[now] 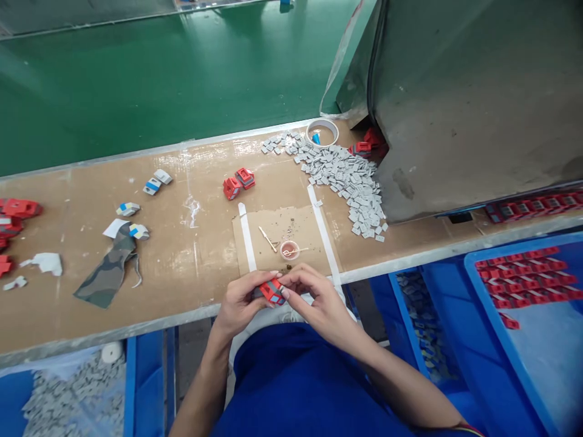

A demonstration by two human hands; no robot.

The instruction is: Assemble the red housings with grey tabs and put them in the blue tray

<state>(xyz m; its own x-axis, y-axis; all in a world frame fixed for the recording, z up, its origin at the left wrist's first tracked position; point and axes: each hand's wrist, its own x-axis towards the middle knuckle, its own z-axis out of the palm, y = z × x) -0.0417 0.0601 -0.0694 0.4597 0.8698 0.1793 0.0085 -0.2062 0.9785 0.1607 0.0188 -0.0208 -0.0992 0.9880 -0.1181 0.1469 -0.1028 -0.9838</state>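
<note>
My left hand (243, 301) is closed around a red and grey plastic toy vehicle part (272, 292) just off the table's front edge. The fingertips of my right hand (314, 295) pinch at the part's right end, where a small grey piece shows; how it sits there is partly hidden. Straight ahead, a small round cup of pinkish liquid (288, 250) has a thin stick lying in it. Left of the cup lies a white stick (268, 239). Two similar red parts (238, 182) rest farther back.
Many flat grey pieces (346, 176) are heaped back right beside a tape roll (322, 132). Camouflage cloth (108, 270) and red parts (18, 209) lie left. A metal box (473, 109) stands right. Blue bins (496, 340) sit below the edge.
</note>
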